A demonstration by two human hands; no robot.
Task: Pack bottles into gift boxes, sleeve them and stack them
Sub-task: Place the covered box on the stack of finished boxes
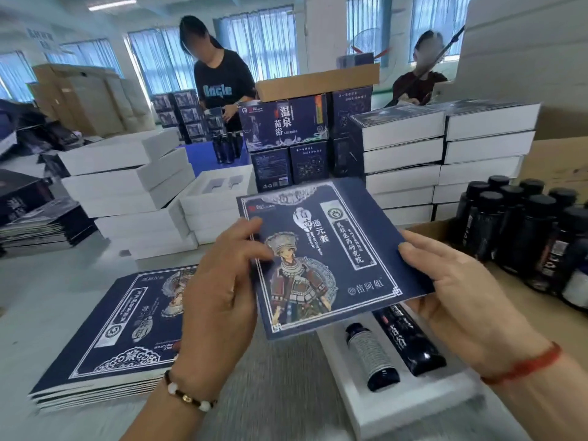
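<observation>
Head view looks down on a grey work table (47,313) in a bright room with blue-curtained windows, where two other people stand behind stacks of goods. Piles of white gift boxes (127,186) sit at left and more, closed, at right (445,154); dark printed cartons (283,125) rise in the middle. A flat stack of navy sleeves (105,338) lies on the table at lower left, and a crowd of dark bottles (525,233) stands in a cardboard tray at right.

Both hands hold one navy sleeve (331,249) up in the air, tilted, just above an open white box (413,405) — two dark bottles (394,345) lie side by side in its recesses. The left hand (219,288) grips the sleeve's left edge, thumb curled over the printed face. The right hand (458,281) clasps the right edge, fingers bent round it, thumb hidden beneath.
</observation>
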